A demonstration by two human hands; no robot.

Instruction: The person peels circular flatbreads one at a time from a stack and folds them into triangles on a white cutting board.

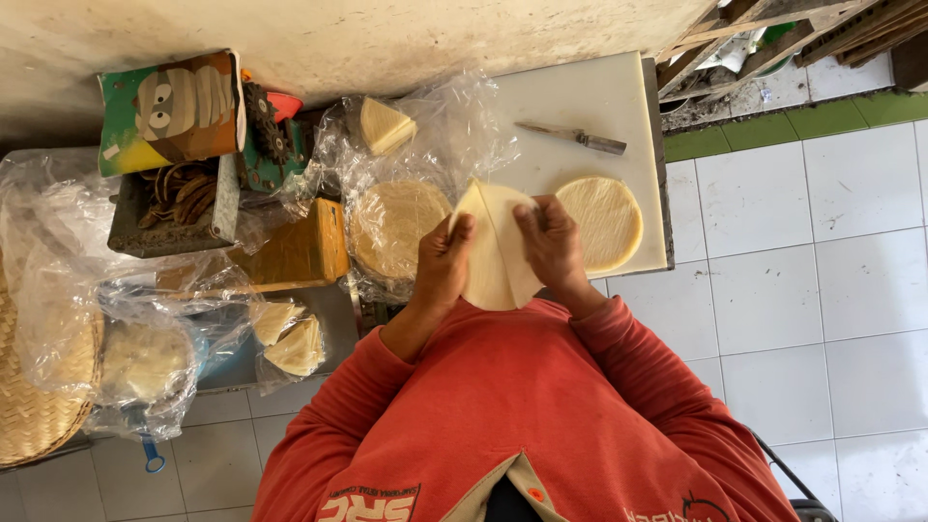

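Both my hands hold one thin, pale dough wrapper point(496, 253) up over the edge of a white cutting board point(580, 97). My left hand point(443, 263) grips its left side and my right hand point(551, 244) grips its right side. The wrapper is folded or split into wedge-shaped flaps. A round stack of the same wrappers point(601, 220) lies flat on the board just right of my right hand. A second round stack point(396, 224) sits in a clear plastic bag just left of my left hand. My sleeves are red.
A knife point(578, 138) lies on the board's far side. Folded wedges point(386, 125) rest in plastic beyond the bagged stack. More wedges point(290, 338) and a bagged stack point(145, 362) lie at left, by a woven basket point(29, 406), a wooden block point(295, 253) and a colourful box point(174, 108).
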